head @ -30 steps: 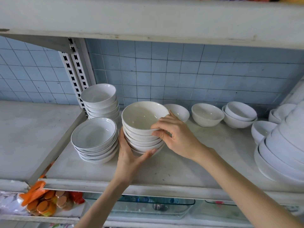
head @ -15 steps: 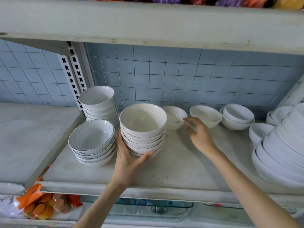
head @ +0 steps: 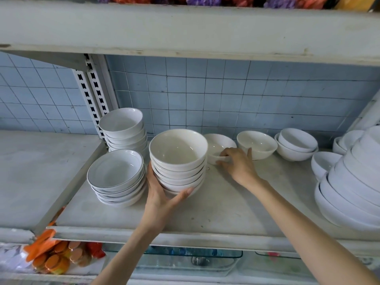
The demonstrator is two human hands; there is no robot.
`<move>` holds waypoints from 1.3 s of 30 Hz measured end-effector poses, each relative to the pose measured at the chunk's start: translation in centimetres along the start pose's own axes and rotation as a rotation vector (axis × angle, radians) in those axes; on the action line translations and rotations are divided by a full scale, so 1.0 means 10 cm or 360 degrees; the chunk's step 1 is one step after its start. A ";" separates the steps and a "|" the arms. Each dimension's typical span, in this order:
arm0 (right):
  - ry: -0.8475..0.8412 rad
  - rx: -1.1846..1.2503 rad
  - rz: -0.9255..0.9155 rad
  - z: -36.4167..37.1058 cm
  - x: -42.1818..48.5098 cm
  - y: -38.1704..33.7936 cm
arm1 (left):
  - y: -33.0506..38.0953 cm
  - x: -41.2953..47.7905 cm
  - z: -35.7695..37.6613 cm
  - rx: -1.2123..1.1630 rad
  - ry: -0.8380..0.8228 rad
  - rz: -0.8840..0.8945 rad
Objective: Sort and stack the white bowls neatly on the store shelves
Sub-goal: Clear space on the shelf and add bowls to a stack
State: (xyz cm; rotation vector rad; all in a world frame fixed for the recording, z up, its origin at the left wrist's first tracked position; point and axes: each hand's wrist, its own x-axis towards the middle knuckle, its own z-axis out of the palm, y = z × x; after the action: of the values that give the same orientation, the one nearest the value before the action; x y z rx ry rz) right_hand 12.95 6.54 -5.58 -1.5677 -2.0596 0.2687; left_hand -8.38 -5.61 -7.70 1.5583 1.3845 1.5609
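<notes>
Blue tiled wall backs a pale, scuffed shelf, with a slotted white upright at the rear left. Position of the main stack of white bowls: centre of the shelf, upright, roughly six bowls nested. The left hand cups this stack from its left side, palm against the bowl walls and thumb curled under the lowest bowls at the front; the other fingers are hidden behind the stack. The right hand reaches to the single small bowl just behind and to the right of the stack, its fingers curled over the bowl's near rim in a pinch while the thumb points up and away. Beside that bowl, further right, stand another single bowl and a nested pair. To the left of the main stack sit a stack of dark-rimmed shallow bowls and, behind it, a taller stack. A leaning row of large bowls occupies the right end of the shelf.
</notes>
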 end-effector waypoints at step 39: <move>0.0082 0.0418 -0.0096 -0.83 -0.45 -0.06 | -0.02 0.04 0.01 -0.0048 0.0003 0.0006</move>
State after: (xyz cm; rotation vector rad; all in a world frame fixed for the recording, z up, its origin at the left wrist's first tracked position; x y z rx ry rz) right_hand 17.57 0.80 0.37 -1.3389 -1.9397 0.4517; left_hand -8.42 -5.20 -7.75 1.5429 1.3538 1.5786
